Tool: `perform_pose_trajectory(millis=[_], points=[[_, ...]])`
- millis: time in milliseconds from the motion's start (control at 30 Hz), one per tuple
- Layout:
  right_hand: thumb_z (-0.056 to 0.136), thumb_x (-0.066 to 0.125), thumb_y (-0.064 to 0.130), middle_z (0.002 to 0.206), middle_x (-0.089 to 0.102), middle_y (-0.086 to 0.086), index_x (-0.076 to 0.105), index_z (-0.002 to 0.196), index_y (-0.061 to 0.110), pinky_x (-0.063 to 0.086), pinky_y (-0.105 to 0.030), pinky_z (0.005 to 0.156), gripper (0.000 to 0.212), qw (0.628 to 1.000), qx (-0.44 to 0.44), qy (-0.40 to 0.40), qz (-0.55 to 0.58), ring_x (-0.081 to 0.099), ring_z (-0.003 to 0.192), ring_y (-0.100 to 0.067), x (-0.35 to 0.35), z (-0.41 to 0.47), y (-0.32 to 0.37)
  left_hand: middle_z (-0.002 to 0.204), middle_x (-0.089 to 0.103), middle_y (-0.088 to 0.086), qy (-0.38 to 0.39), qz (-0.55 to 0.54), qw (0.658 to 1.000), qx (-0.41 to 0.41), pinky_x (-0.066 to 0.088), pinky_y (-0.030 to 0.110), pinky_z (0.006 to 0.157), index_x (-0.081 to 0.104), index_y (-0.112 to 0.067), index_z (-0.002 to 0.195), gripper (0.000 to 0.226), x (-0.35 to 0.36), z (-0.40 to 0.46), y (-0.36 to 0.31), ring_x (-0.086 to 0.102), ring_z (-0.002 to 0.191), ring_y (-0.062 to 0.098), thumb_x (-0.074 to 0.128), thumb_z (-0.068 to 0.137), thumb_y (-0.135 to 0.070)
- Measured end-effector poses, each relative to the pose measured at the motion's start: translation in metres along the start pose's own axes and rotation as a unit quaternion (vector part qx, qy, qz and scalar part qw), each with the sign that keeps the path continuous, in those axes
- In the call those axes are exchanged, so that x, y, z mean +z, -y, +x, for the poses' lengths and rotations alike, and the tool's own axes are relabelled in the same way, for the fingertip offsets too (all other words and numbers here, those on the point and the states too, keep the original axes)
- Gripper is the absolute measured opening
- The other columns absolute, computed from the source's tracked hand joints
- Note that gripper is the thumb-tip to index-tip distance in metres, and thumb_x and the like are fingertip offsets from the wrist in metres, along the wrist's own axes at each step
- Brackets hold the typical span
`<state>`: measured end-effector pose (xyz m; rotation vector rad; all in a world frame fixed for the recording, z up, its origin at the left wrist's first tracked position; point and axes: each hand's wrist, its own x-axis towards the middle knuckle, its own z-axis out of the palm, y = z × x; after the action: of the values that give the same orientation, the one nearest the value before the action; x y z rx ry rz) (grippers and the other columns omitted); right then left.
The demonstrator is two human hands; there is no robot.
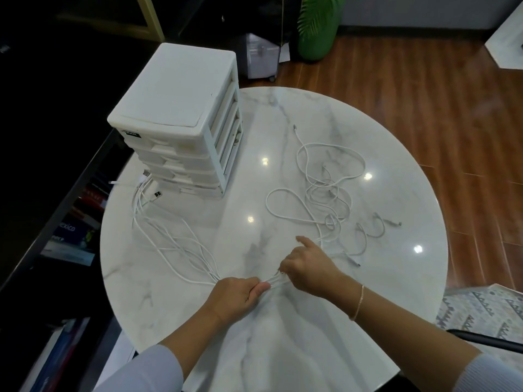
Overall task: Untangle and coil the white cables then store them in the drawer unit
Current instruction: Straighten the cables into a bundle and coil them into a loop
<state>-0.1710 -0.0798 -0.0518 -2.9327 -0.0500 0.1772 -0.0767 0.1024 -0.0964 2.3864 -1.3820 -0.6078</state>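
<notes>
Several white cables (181, 244) run from USB plugs (157, 194) beside the drawer unit across the round marble table (198, 321) to my hands. My left hand (237, 295) grips the bunched strands near the table's front. Just to its right, my right hand (307, 268) pinches the same bunch, its index finger sticking out. Beyond my right hand the cables lie in a tangle of loose loops (328, 193) with free ends spread to the right. The white drawer unit (181, 114) stands at the table's back left, all its drawers pushed in.
A dark shelf with books (70, 236) runs along the table's left side. Behind the table stand a green plant pot (317, 35) and a grey bin (260, 56) on the wooden floor. A patterned rug (486, 309) lies at the right.
</notes>
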Motion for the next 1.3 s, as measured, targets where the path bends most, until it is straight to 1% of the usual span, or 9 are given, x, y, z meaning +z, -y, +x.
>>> perform_pose_trajectory(millis=[67, 167, 400, 600, 700, 833, 933, 1067, 1300], points=[[0.073, 0.063, 0.003, 0.088, 0.073, -0.002, 0.074, 0.088, 0.018, 0.039, -0.046, 0.102, 0.023, 0.998, 0.015, 0.054, 0.027, 0.068, 0.083, -0.021, -0.009, 0.005, -0.006, 0.081, 0.068, 0.003, 0.008, 0.004, 1.0, 0.003, 0.032, 0.024, 0.061, 0.056, -0.018, 0.082, 0.105, 0.001, 0.0, 0.001, 0.062, 0.077, 0.021, -0.023, 0.06, -0.084], [0.085, 0.051, 0.01, 0.112, 0.068, -0.003, 0.069, 0.109, 0.023, 0.042, -0.028, 0.085, 0.033, 0.985, 0.093, 0.14, 0.036, 0.059, 0.107, -0.024, -0.029, 0.008, -0.03, 0.079, 0.067, 0.004, 0.017, -0.005, 1.0, 0.001, 0.033, 0.026, 0.061, 0.054, -0.017, 0.08, 0.107, 0.001, 0.001, 0.003, 0.062, 0.077, 0.023, -0.027, 0.058, -0.083], [0.08, 0.055, 0.009, 0.081, 0.064, 0.004, 0.054, 0.058, 0.03, 0.044, -0.027, 0.071, 0.03, 0.95, 0.286, 0.114, 0.054, 0.059, 0.086, -0.019, -0.094, 0.003, -0.107, 0.081, 0.067, 0.003, 0.007, -0.008, 1.0, -0.024, 0.037, 0.028, 0.067, 0.052, -0.02, 0.081, 0.101, -0.002, -0.002, 0.007, 0.062, 0.082, 0.022, -0.022, 0.058, -0.085], [0.089, 0.046, 0.014, 0.09, 0.066, -0.008, 0.068, 0.091, 0.019, 0.036, -0.026, 0.065, 0.022, 0.942, 0.32, 0.039, -0.095, 0.062, 0.084, -0.028, -0.098, 0.006, -0.124, 0.083, 0.069, 0.005, 0.011, 0.007, 1.0, -0.011, 0.038, 0.028, 0.066, 0.059, -0.019, 0.087, 0.111, -0.001, -0.002, 0.005, 0.064, 0.083, 0.026, -0.027, 0.056, -0.083], [0.092, 0.044, 0.013, 0.096, 0.067, -0.008, 0.065, 0.098, 0.018, 0.039, -0.039, 0.094, 0.023, 0.933, 0.331, 0.044, -0.136, 0.061, 0.093, -0.028, -0.1, 0.007, -0.134, 0.083, 0.07, 0.004, 0.007, 0.011, 1.0, -0.016, 0.04, 0.029, 0.068, 0.059, -0.019, 0.087, 0.113, -0.002, -0.003, 0.007, 0.064, 0.084, 0.026, -0.028, 0.055, -0.083], [0.089, 0.051, 0.02, 0.134, 0.043, -0.018, 0.04, 0.134, 0.017, 0.007, -0.064, 0.11, 0.047, 0.899, 0.366, 0.128, -0.204, 0.035, 0.129, -0.037, -0.093, 0.011, -0.116, 0.086, 0.069, 0.003, 0.009, 0.011, 1.0, -0.02, 0.041, 0.028, 0.07, 0.059, -0.022, 0.089, 0.114, -0.002, 0.0, 0.006, 0.063, 0.086, 0.024, -0.03, 0.053, -0.083], [0.085, 0.058, 0.029, 0.152, 0.014, -0.021, 0.016, 0.148, 0.02, -0.002, -0.062, 0.11, 0.076, 0.927, 0.219, 0.214, -0.216, 0.009, 0.143, -0.037, -0.077, 0.013, -0.077, 0.083, 0.068, 0.002, 0.015, -0.004, 1.0, -0.027, 0.04, 0.028, 0.069, 0.056, -0.02, 0.084, 0.109, -0.003, -0.001, 0.007, 0.063, 0.083, 0.023, -0.027, 0.055, -0.085], [0.087, 0.055, 0.021, 0.137, 0.048, -0.008, 0.039, 0.14, 0.02, -0.001, -0.047, 0.116, 0.055, 0.961, 0.005, 0.276, -0.035, 0.034, 0.133, -0.023, -0.035, 0.011, -0.013, 0.085, 0.069, 0.001, 0.007, 0.007, 1.0, -0.027, 0.038, 0.027, 0.067, 0.057, -0.021, 0.086, 0.106, -0.003, 0.0, 0.004, 0.063, 0.084, 0.021, -0.023, 0.057, -0.086], [0.092, 0.053, 0.027, 0.104, 0.069, -0.006, 0.067, 0.103, 0.013, 0.039, -0.026, 0.08, 0.023, 0.945, 0.088, 0.274, 0.155, 0.058, 0.097, -0.021, -0.024, 0.012, -0.008, 0.089, 0.069, 0.002, 0.013, 0.011, 0.999, -0.04, 0.042, 0.029, 0.071, 0.057, -0.02, 0.09, 0.103, -0.002, 0.0, 0.004, 0.062, 0.087, 0.022, -0.016, 0.06, -0.085]])
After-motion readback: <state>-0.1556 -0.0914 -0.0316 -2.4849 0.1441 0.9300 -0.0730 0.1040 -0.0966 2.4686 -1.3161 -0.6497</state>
